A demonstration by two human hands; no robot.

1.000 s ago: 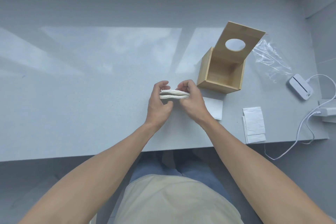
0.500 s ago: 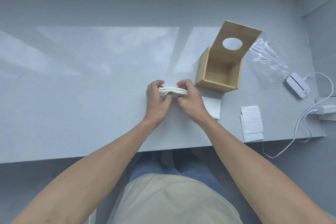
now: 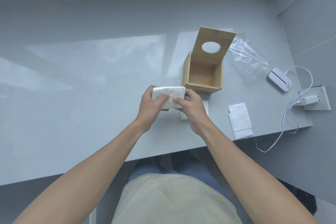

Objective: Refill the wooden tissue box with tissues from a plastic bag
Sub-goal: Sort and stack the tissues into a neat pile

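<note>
Both hands hold a folded stack of white tissues (image 3: 172, 92) just above the table, near its middle. My left hand (image 3: 151, 103) grips the stack's left side, thumb on top. My right hand (image 3: 190, 105) grips the right side, thumb pressing the top face. Just behind and to the right stands the wooden tissue box (image 3: 203, 76), its hinged lid with an oval hole standing upright and its inside empty. A crumpled clear plastic bag (image 3: 245, 54) lies right of the box. Another white tissue (image 3: 206, 107) lies on the table, partly hidden under my right hand.
Folded white tissues (image 3: 240, 120) lie near the front edge at the right. A small white device (image 3: 279, 79) with a cable (image 3: 289, 112) and a white charger (image 3: 309, 100) occupy the table's right end. The grey table's front edge (image 3: 109, 167) runs near my body.
The tissue stack, held edge-on before, has been tilted so its broad top face shows. Both hands shifted their grip, thumbs now on top. The camera view moved slightly.
</note>
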